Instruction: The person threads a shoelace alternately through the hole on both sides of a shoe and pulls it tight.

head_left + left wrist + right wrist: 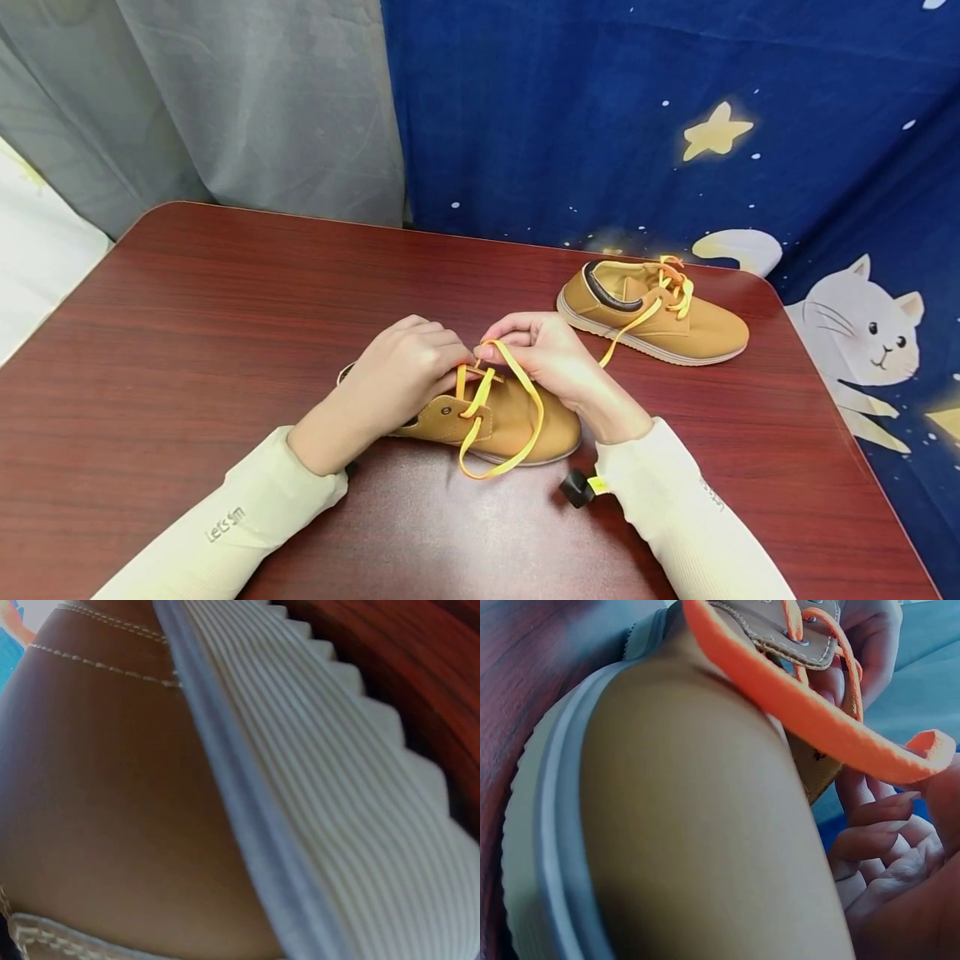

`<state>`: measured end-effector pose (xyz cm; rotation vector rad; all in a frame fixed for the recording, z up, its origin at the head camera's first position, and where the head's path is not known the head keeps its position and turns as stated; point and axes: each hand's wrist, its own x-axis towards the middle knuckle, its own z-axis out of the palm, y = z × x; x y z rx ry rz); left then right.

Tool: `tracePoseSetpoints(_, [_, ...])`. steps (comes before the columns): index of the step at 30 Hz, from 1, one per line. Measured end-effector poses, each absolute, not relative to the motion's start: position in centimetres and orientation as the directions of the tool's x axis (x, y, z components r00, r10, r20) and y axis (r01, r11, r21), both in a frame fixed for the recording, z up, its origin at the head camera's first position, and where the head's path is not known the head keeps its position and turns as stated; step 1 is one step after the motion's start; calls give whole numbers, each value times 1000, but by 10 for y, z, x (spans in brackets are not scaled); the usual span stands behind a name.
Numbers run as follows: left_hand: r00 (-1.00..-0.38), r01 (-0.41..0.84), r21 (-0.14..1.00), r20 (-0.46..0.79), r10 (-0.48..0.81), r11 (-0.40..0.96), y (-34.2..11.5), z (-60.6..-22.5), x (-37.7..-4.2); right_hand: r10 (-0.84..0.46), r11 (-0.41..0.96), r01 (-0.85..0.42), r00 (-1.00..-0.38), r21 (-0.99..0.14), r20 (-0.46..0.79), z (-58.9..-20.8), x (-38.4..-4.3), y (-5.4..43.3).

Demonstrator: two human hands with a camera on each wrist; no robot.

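Observation:
A tan shoe (551, 425) stands on the table with its toe to the right; its side and ridged sole (300, 750) fill much of the left wrist view. My left hand (408, 362) lies over the shoe's opening and grips its upper by the lace holes, some fingers hidden behind the flap. Between thumb and fingers my right hand (551, 358) pinches the yellow-orange shoelace (538, 408) above the far lace holes. The shoelace hangs in a wide loop over the near side. In the right wrist view, the shoelace (802, 712) runs up to the right thumb.
A second tan shoe (708, 329), its laces loosely threaded, stands at the back right of the dark red table (225, 333). Grey curtain (277, 100) and blue printed curtain (540, 117) hang behind. A small black piece (577, 487) is at the right cuff.

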<state>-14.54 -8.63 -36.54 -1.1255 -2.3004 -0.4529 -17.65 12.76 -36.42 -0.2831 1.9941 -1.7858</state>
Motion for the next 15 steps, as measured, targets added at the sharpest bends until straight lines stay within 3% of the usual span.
tracePoseSetpoints(5, [-525, 786, 75, 603, 600, 613, -86, -364, -145, -437, 168, 130, -878, -977, -192, -364, -177, 127])
tracePoseSetpoints(12, [-749, 576, 228, 531, 396, 785, -82, -358, -142, -447, 217, 75, -879, -973, -167, -363, -178, 130])
tracePoseSetpoints(15, [-807, 490, 232, 485, 336, 841, -82, -355, -138, -451, 220, 70, -877, -973, -165, -362, -177, 130])
